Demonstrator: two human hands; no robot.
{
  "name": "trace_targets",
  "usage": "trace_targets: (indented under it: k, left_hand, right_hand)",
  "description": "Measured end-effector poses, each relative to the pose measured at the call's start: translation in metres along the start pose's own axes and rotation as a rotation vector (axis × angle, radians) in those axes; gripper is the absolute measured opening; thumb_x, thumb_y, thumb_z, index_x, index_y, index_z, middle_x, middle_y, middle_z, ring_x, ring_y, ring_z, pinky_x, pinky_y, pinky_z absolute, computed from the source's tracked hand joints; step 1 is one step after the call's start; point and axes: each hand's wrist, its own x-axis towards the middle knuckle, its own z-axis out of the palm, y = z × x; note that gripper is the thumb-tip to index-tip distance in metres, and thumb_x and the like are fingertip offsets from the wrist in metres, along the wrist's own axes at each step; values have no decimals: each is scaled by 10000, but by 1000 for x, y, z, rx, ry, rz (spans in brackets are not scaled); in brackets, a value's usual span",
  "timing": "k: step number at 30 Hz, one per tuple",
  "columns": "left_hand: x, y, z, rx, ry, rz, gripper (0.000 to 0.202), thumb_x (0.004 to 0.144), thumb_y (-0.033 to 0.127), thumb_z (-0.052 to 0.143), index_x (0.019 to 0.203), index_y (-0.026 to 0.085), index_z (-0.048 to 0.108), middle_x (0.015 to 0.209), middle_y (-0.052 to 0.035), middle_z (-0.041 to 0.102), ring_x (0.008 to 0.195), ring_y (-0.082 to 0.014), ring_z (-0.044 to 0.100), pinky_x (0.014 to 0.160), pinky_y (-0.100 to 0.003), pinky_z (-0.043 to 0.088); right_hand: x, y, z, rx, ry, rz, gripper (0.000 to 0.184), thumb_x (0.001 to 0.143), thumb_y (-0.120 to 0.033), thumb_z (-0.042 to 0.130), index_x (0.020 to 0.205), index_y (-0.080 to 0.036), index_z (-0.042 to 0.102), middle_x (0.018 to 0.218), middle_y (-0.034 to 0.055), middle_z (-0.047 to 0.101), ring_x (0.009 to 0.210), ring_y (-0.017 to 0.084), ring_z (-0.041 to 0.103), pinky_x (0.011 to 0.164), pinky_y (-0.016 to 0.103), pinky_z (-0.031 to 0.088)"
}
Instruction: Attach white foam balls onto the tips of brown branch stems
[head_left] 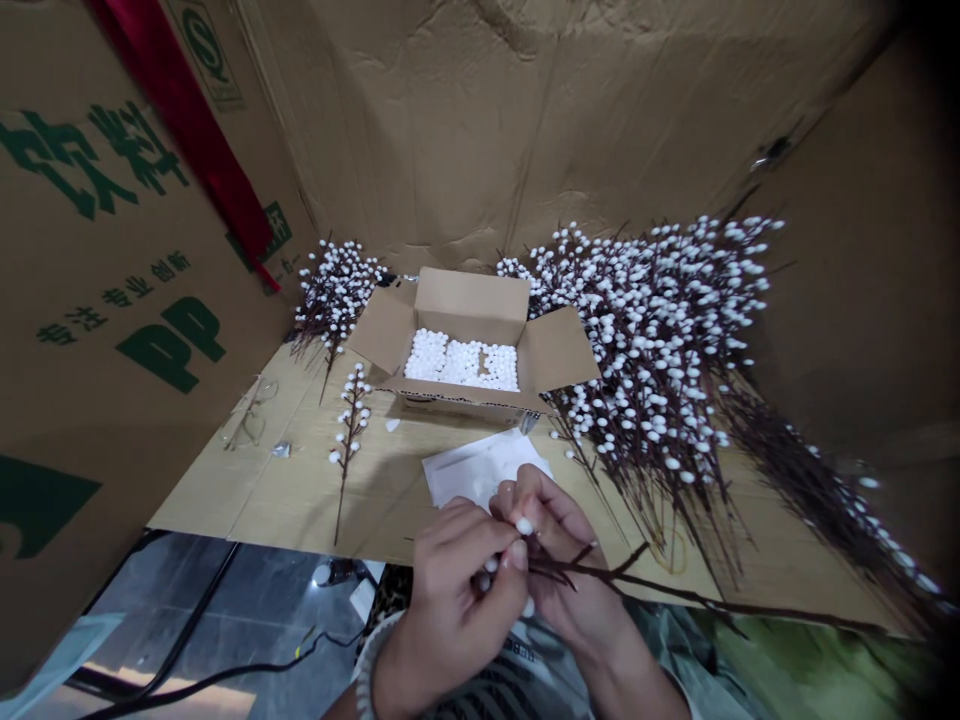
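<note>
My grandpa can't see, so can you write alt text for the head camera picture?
A person's left hand and right hand hold a dark twig with white balls. Beyond them sits an open cardboard box of loose white balls, a large heap of ball-tipped twigs to its right and a smaller bunch to its left.

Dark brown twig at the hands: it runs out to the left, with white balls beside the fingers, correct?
Wrong side: in the head view, the dark brown twig runs out to the right. White balls do show beside the fingers.
</note>
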Motion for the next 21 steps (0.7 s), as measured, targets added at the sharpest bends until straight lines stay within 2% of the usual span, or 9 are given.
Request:
trace_targets:
  k: [4,8,12,16,21]
  left_hand:
    - [-1,0,0,-30,-20,-40,233,892,154,473,683,185,571,569,6,522,543,-131,482,534,-249,365]
    - [-2,-1,0,-21,-20,-43,232,902,170,469,701,187,584,581,-2,530,558,-136,490,542,-252,369]
    - [-1,-3,1,-28,1,-35,218,882,150,500,689,181,596,568,2,538,546,-132,494,544,-254,377]
    - [2,-4,-1,-29,10,-53,215,850,126,545,658,175,628,570,-9,604,550,-140,544,575,-275,410]
    - [6,-4,-4,-29,71,-73,168,796,99,612,668,172,692,613,-26,693,573,-153,610,596,-287,445]
  right_hand:
    - [2,-1,-2,-23,-37,0,330,768,-405,706,632,-202,485,578,-55,356,519,98,273,461,192,266]
    - [2,0,-2,-29,-33,-9,338,764,-412,710,629,-199,485,579,-56,359,521,95,279,478,189,295]
    - [1,4,-3,-33,67,-24,336,791,-445,680,644,-200,503,600,-49,377,524,95,286,472,189,298]
    - [6,2,-5,33,180,-26,295,855,-442,606,692,-218,502,570,-62,320,493,98,235,436,190,266]
    - [14,-4,-11,121,90,30,248,809,-323,687,706,-207,494,626,-56,358,515,88,230,459,178,283]
